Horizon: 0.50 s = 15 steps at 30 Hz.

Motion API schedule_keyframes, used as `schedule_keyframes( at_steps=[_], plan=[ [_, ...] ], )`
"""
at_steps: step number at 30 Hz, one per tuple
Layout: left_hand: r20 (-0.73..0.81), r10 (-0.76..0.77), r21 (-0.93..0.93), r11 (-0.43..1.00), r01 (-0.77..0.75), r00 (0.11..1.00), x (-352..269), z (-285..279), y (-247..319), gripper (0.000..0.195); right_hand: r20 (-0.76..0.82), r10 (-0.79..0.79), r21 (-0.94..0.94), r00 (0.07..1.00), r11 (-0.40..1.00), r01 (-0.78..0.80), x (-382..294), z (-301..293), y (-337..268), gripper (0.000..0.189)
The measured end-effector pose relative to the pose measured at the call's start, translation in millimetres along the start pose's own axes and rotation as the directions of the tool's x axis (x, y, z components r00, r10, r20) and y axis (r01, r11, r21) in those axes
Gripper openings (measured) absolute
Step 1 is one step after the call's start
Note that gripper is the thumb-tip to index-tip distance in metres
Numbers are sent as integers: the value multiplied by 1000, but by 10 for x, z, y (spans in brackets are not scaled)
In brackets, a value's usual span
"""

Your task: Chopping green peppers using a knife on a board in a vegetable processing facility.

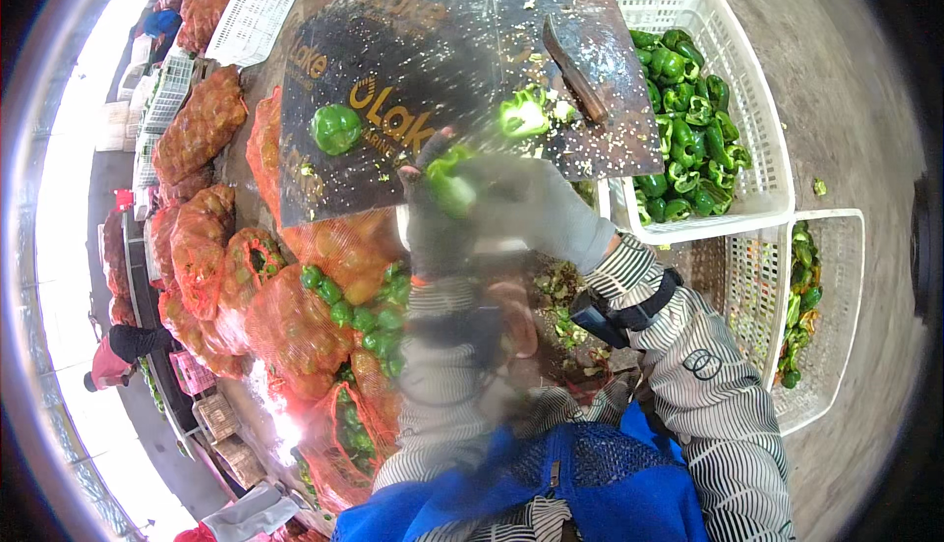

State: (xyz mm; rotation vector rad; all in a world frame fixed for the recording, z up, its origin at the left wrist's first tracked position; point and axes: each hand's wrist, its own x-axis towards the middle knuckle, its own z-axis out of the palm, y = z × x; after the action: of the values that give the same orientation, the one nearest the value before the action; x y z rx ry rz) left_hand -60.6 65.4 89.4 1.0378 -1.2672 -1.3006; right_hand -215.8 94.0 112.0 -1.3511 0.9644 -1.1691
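My left hand point(435, 225), in a dark-palmed work glove, holds a cut green bell pepper point(451, 184) at the near edge of a dark printed board point(450, 62). Motion blurs my gloved right hand point(549, 206), which is right up against that pepper; its fingers cannot be made out. A whole green bell pepper point(335, 129) sits on the board to the left. Further right on the board lie an opened pepper piece point(524, 112) and a curved knife with a wooden handle point(575, 73). Pale seeds are scattered all over the surface.
A white plastic crate point(767, 143) of cut peppers stands right of the board, with another crate point(848, 321) of scraps nearer me. Orange mesh sacks point(295, 335) of peppers crowd the left floor. A person point(118, 357) is far left.
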Motion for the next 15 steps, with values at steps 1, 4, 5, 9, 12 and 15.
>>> schedule_keyframes(
  at_steps=[1,4,5,9,12,15],
  plan=[
    [-12,183,431,888,-160,983,10,66,22,75,11,48,4,999,999,-48,-9,-6,-12,39],
    [72,-100,-249,962,115,992,-53,100,17,73,36,144,69,989,987,-147,-47,1,-9,37],
    [115,-105,-256,958,131,988,-39,81,-39,71,69,213,107,975,970,-219,-56,16,10,35],
    [37,-119,-77,990,121,992,-27,20,-114,62,87,337,233,937,908,-348,-67,20,-172,29],
    [9,105,150,983,-105,994,-1,37,-145,49,27,318,82,948,944,-319,-58,15,-152,26],
    [-34,278,470,852,-230,960,-33,-17,-247,39,-253,159,-364,954,898,-247,-4,47,-35,26]
  ],
)
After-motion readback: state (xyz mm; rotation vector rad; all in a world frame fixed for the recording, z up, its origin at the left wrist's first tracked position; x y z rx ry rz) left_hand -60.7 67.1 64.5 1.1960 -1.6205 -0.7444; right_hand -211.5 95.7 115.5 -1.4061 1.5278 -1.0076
